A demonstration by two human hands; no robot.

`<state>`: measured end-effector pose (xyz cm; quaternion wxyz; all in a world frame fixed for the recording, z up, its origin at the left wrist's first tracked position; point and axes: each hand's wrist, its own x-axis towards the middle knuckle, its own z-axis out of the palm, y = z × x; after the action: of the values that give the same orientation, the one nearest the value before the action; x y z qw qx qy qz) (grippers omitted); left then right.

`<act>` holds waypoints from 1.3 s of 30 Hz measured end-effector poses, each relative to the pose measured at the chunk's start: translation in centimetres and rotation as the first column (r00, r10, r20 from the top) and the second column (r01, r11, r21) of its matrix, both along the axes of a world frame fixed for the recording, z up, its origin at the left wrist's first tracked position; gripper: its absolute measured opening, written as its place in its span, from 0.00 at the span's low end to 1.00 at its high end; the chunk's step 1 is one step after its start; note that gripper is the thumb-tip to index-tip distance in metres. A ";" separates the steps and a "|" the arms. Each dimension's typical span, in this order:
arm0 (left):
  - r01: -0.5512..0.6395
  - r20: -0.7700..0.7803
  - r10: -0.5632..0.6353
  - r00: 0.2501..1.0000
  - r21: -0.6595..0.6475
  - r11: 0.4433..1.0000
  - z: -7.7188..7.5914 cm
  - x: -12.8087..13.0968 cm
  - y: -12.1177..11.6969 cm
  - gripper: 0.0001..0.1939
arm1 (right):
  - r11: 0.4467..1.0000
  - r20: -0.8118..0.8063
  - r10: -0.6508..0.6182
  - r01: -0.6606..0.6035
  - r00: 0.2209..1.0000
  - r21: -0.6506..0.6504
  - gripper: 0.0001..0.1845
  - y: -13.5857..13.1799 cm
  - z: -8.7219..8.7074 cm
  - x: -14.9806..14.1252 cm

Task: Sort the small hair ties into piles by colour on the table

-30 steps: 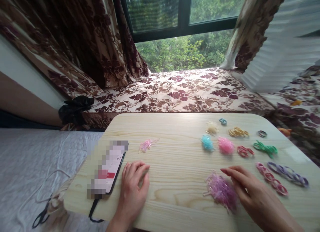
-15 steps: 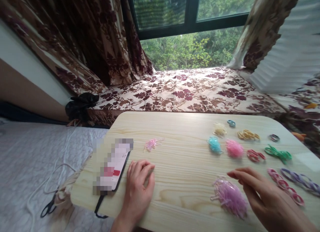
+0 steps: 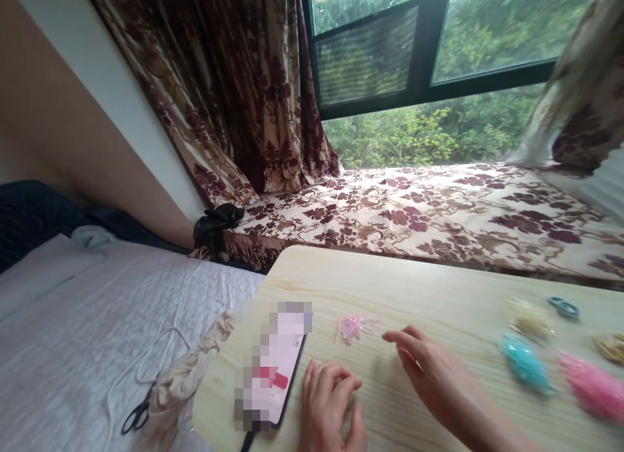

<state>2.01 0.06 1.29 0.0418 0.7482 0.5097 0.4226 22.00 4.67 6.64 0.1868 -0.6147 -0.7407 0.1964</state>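
Observation:
My left hand rests palm down on the light wooden table, fingers loosely curled, just right of a phone with a lit screen. My right hand reaches leftward over the table with fingers stretched out and nothing in them, its fingertips a short way from a small pale pink bundle of rubber bands. To the right lie a cream pile, a turquoise pile, a bright pink pile and a small blue band.
A bed with a white quilt lies left of the table, with black scissors, a white cable and a cloth bundle on it. A floral window seat and curtains stand behind. A black scrunchie sits at the seat's corner.
The view has swung left and up. My right hand has left the purple band pile and moved left across the table toward the pale pink bundle. My left hand stays by the phone.

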 end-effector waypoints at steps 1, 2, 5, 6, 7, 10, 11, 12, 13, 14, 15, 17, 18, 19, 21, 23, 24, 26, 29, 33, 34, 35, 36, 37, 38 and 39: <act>0.005 0.001 -0.005 1.000 0.002 1.000 -0.1 0.0 0.0 0.17 | 1.000 0.013 -0.004 0.004 1.000 -0.003 0.24 0.7 0.2 -0.5; 0.009 0.002 -0.009 1.000 0.003 1.000 -0.2 0.0 0.0 0.17 | 1.000 0.021 -0.010 0.010 1.000 -0.003 0.25 1.3 0.4 -0.9; 0.012 0.014 -0.012 1.000 0.012 1.000 -0.3 -0.1 0.0 0.16 | 0.999 0.040 -0.031 0.031 0.999 -0.008 0.22 2.5 0.6 -1.8; 0.012 0.021 -0.012 1.000 0.015 1.000 -0.3 -0.1 0.0 0.16 | 0.999 0.043 -0.039 0.039 0.998 -0.007 0.21 2.7 0.6 -1.9; 0.010 0.029 -0.011 1.000 0.016 1.000 -0.3 -0.1 0.0 0.16 | 0.999 0.045 -0.046 0.046 0.998 -0.007 0.19 2.9 0.6 -2.1; 0.003 0.036 -0.003 0.999 0.003 1.000 -0.2 0.0 -0.1 0.16 | 0.999 0.048 -0.052 0.052 0.997 -0.013 0.16 3.3 0.5 -2.4; 0.000 0.036 0.000 0.999 -0.004 1.000 -0.2 0.0 -0.2 0.16 | 0.999 0.048 -0.050 0.051 0.998 -0.015 0.16 3.4 0.5 -2.4; -0.001 0.037 0.001 0.999 -0.009 1.000 -0.1 0.1 -0.2 0.16 | 0.999 0.048 -0.048 0.049 0.998 -0.014 0.16 3.5 0.5 -2.5; 0.000 0.040 0.001 0.999 -0.013 1.000 -0.1 0.1 -0.3 0.16 | 0.999 0.048 -0.048 0.048 0.998 -0.012 0.16 3.5 0.6 -2.6; 0.001 0.043 -0.001 0.999 -0.017 1.000 -0.1 0.1 -0.3 0.16 | 0.999 0.047 -0.047 0.047 0.998 -0.007 0.16 3.5 0.6 -2.6; 0.003 0.047 -0.002 0.999 -0.018 1.000 0.0 0.1 -0.3 0.16 | 0.999 0.045 -0.045 0.045 0.998 -0.001 0.16 3.4 0.6 -2.7; 0.009 0.048 -0.008 0.999 -0.023 1.000 0.1 0.1 -0.4 0.16 | 0.999 0.037 -0.032 0.032 0.999 0.010 0.17 3.3 0.7 -2.9; 0.012 0.048 -0.010 0.999 -0.029 1.000 0.1 0.1 -0.4 0.16 | 1.000 0.032 -0.023 0.023 0.999 0.016 0.17 3.2 0.8 -3.0; 0.013 0.046 -0.011 0.999 -0.035 0.999 0.2 0.1 -0.4 0.16 | 1.000 0.027 -0.013 0.012 1.000 0.021 0.17 3.2 0.8 -3.2; 0.012 0.043 -0.010 0.999 -0.044 0.999 0.4 0.1 -0.4 0.16 | 1.000 0.018 0.012 -0.012 1.000 0.026 0.18 3.2 0.9 -3.6; 0.006 0.039 -0.005 0.999 -0.045 0.999 0.6 0.1 -0.5 0.16 | 0.999 0.011 0.037 -0.037 0.999 0.023 0.18 3.3 0.8 -4.2; 0.004 0.040 -0.002 0.999 -0.042 0.999 0.7 0.1 -0.5 0.16 | 0.999 0.010 0.047 -0.047 0.999 0.020 0.17 3.4 0.8 -4.4; -0.002 0.047 0.003 0.999 -0.039 0.999 0.7 0.1 -0.5 0.16 | 0.998 0.011 0.060 -0.060 0.998 0.014 0.17 3.5 0.6 -4.8; -0.015 0.058 0.016 0.998 -0.025 1.000 0.4 -0.1 -0.4 0.18 | 0.998 0.021 0.067 -0.067 0.998 0.017 0.17 3.6 0.4 -5.2; 0.037 0.001 -0.037 0.999 0.035 0.999 -0.2 -1.0 0.1 0.19 | 0.997 0.031 0.076 -0.077 0.997 0.029 0.15 3.6 0.3 -5.4; 0.060 -0.016 -0.059 0.998 0.044 0.997 -0.3 -1.2 0.1 0.19 | 0.996 0.031 0.078 -0.079 0.996 0.033 0.15 3.5 0.4 -5.5; 0.071 -0.023 -0.070 0.997 0.040 0.997 -0.3 -1.3 0.1 0.19 | 0.996 0.028 0.079 -0.080 0.996 0.039 0.15 3.4 0.5 -5.4; 0.067 -0.018 -0.066 0.998 0.026 0.997 -0.2 -1.2 0.1 0.19 | 0.996 0.024 0.080 -0.081 0.996 0.045 0.14 3.3 0.6 -5.4; 0.051 -0.002 -0.051 0.999 0.004 0.999 0.0 -1.1 0.0 0.19 | 0.995 0.018 0.079 -0.080 0.997 0.052 0.14 3.2 0.7 -5.2; 0.032 0.019 -0.032 0.999 -0.019 0.999 0.3 -0.9 -0.1 0.18 | 0.995 0.010 0.075 -0.076 0.997 0.059 0.14 2.9 0.9 -4.9; 0.020 0.036 -0.018 0.999 -0.035 0.999 0.5 -0.7 -0.3 0.18 | 0.995 0.001 0.070 -0.070 0.998 0.065 0.14 2.6 1.0 -4.6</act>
<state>1.33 -0.21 1.81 0.0681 0.7446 0.5092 0.4262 17.41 7.31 7.59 0.2004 -0.5819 -0.7676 0.1789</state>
